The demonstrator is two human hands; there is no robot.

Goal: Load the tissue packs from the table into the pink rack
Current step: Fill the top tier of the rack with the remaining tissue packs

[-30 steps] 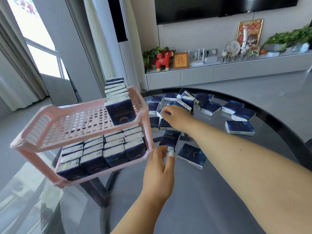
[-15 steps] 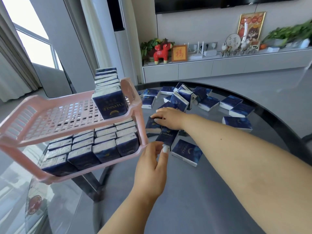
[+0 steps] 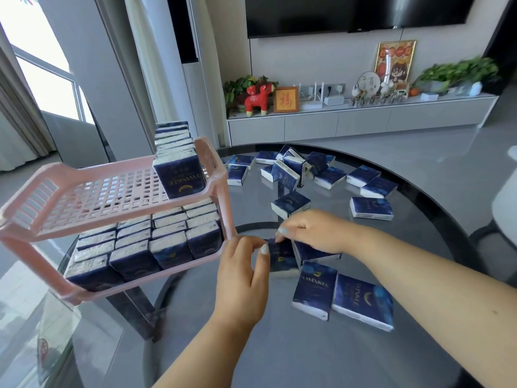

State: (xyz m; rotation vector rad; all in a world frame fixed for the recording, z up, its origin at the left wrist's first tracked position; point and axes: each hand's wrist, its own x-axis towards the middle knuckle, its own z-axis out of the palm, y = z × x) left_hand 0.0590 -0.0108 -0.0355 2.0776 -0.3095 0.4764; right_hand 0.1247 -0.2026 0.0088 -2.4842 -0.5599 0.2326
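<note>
The pink rack (image 3: 117, 191) stands at the left of the round glass tabletop (image 3: 307, 354), its open front facing the person. Its lower shelf is packed tight with dark blue tissue packs standing on edge in neat rows, which looks like the way to get the most in. The upper shelf (image 3: 92, 197) holds only one row of packs (image 3: 176, 163) so far, lined up against the right wall, so most of that shelf is bare mesh and seems to be where the next ones belong.

Both hands meet just beside the rack's lower right corner. The right hand (image 3: 313, 231) lies curled over a small cluster of packs (image 3: 316, 252), fingers bent down onto them, gripping or gathering them. The left hand (image 3: 240, 273) comes up from below with thumb and fingers pinching the near pack (image 3: 279, 259). My guess is that the two hands are squaring several packs into one bundle, so they can go in together.

Two more packs (image 3: 341, 296) lie flat side by side just behind the hands, near enough to be next. The remaining loose packs (image 3: 302, 169) are scattered across the far side of the tabletop, some flat, some tipped against each other. A good many are still out, so the job looks a bit past halfway.
</note>
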